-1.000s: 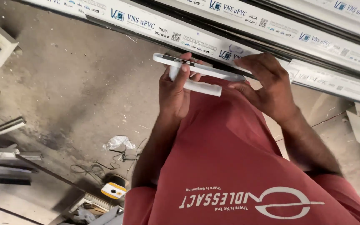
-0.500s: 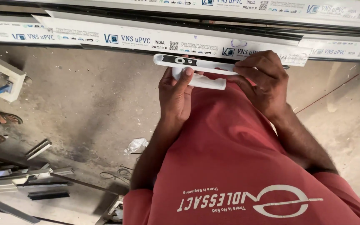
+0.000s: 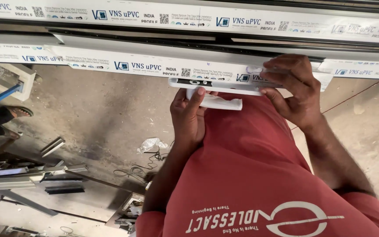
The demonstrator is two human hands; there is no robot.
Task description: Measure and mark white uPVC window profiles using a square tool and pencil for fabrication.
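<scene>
A white plastic window handle with a long flat base plate sits pressed up against the near edge of the white plastic frame profile, which runs across in protective film. Left hand is clamped on the handle's lever just below the plate, thumb on top. Right hand pinches the plate's right end against the profile. Below the profile, grey concrete floor with loose wire

Stained concrete floor, scattered offcuts
</scene>
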